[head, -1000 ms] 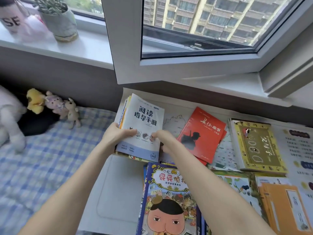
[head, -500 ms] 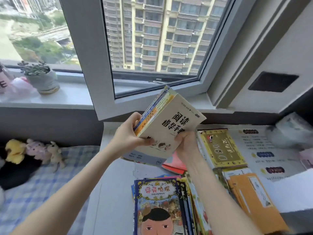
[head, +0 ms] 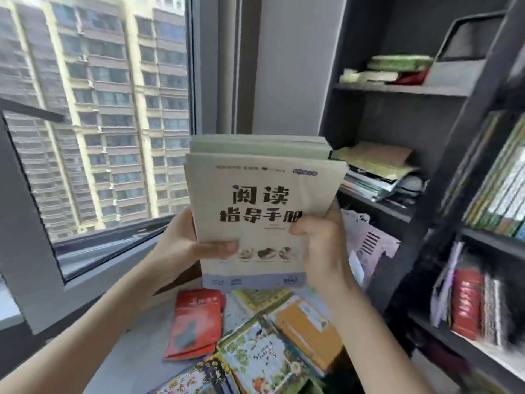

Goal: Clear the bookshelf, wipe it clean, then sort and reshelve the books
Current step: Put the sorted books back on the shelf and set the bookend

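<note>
**Stack of books held upright in both hands, between window and bookshelf**

Far left: window (head: 99, 123), with high-rise blocks outside. Its dark frame runs down to the tabletop's (head: 133, 365) left edge.

Left hand (head: 181, 245): grips the left edge of the stack of books (head: 264, 200). The thumb is pressed flat across the front cover and the fingers are wrapped behind, out of view, so the hand is clamped on the stack.

The stack is off the tabletop, upright in the air above the far edge. The pale front cover faces the camera, with bold black characters and a blue band along the bottom. The top edges of the volumes behind stick up above it.

Right hand (head: 321, 251): holds the stack's right edge, thumb curled onto the cover and fingers behind. It too is clamped on the stack.

Below the stack, lying flat on the tabletop:
- red book (head: 196, 325) nearest the left
- picture book (head: 261, 356) toward the near edge
- orange book (head: 309, 322) to the right, overlapping its neighbours

Right of the hands: a pale pink perforated piece (head: 369, 243), blurred, kind unclear.

Far right: dark bookshelf (head: 397, 109).
- Upper shelf: a few flat books (head: 392, 69).
- Middle shelf: a loose flat pile (head: 375, 169), just beside the stack's upper right corner.
- Right-hand bay: upright books (head: 497, 177), with a red spine (head: 466, 302) on the shelf below. All of this bay is motion-blurred.
</note>
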Motion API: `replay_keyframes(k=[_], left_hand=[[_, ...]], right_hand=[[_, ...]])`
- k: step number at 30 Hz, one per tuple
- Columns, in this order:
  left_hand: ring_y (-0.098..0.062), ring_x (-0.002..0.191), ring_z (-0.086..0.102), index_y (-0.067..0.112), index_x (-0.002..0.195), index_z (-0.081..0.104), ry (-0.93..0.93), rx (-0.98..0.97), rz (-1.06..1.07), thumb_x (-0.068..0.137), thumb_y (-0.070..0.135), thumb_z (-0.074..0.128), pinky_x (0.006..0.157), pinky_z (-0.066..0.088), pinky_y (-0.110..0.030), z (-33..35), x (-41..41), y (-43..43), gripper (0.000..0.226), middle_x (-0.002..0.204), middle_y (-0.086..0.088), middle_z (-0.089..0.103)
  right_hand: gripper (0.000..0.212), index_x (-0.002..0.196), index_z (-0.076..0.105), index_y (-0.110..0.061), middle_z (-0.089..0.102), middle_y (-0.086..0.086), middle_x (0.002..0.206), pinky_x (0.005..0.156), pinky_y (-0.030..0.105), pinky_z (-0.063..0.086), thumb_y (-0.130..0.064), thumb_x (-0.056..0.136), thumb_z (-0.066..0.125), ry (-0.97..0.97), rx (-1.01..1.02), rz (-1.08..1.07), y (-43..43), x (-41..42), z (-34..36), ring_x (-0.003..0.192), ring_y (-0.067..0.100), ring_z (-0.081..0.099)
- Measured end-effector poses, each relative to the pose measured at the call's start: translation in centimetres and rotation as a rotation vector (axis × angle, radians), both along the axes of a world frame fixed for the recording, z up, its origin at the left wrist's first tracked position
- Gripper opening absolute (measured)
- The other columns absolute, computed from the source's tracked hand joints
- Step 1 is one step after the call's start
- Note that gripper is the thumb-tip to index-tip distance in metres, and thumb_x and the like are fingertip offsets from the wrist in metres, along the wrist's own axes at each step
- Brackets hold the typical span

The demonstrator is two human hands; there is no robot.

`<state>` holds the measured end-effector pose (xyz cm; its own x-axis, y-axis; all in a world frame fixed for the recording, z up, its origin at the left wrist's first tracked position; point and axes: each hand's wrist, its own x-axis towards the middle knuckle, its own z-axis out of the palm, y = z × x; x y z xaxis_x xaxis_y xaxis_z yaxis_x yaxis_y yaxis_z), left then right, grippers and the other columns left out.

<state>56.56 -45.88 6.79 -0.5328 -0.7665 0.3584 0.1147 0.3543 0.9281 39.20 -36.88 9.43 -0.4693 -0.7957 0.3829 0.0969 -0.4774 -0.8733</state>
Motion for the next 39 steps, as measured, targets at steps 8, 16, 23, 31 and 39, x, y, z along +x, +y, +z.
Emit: replay_keyframes(k=[8,16,23,31,39], left_hand=[[-0.015,0.084,0.072,0.038,0.098,0.063,0.271,-0.2,-0.086,0.036,0.063,0.086,0.06,0.059,-0.029,6.9,-9.6,14.7,0.071,0.097,0.006,0.074],[-0.015,0.075,0.071,0.018,0.092,0.056,0.282,-0.227,-0.093,0.056,0.041,0.084,0.06,0.059,-0.035,10.9,-21.0,29.8,0.051,0.087,0.008,0.073],[-0.01,0.06,0.059,0.02,0.08,0.042,0.264,-0.362,0.186,0.07,0.05,0.077,0.053,0.046,-0.027,14.7,-31.7,39.0,0.047,0.067,0.009,0.06],[-0.01,0.033,0.043,0.022,0.083,0.035,0.557,-0.724,0.302,0.064,0.043,0.064,0.039,0.015,-0.012,18.8,-44.7,43.4,0.04,0.045,0.009,0.048],[-0.007,0.049,0.057,0.015,0.09,0.051,0.739,-0.718,0.179,0.073,0.036,0.079,0.047,0.026,-0.007,25.5,-55.2,41.7,0.039,0.065,0.007,0.063]], right_hand=[[0.049,0.103,0.063,-0.022,0.074,-0.003,0.093,0.076,0.036,0.053,-0.003,0.059,0.056,0.071,-0.173,-0.188,16.1,-7.0,6.3,0.092,0.018,0.07],[0.052,0.119,0.058,-0.009,0.072,0.005,0.097,0.071,0.033,0.056,0.002,0.068,0.059,0.136,-0.1,-0.386,32.7,-16.3,11.9,0.086,0.017,0.07],[0.074,0.147,0.03,-0.024,0.051,-0.005,0.135,0.091,0.021,0.045,-0.048,0.085,0.063,0.662,0.265,-1.168,42.5,-20.5,14.4,0.123,0.012,0.05],[0.058,0.104,0.055,-0.019,0.066,-0.009,0.096,0.067,0.025,0.05,-0.066,0.073,0.064,0.757,0.313,-1.345,43.2,-25.8,20.5,0.088,0.013,0.064],[0.059,0.111,0.052,-0.019,0.064,-0.008,0.103,0.059,0.018,0.047,-0.058,0.072,0.073,0.806,0.23,-1.532,40.6,-35.1,27.3,0.093,0.01,0.064]])
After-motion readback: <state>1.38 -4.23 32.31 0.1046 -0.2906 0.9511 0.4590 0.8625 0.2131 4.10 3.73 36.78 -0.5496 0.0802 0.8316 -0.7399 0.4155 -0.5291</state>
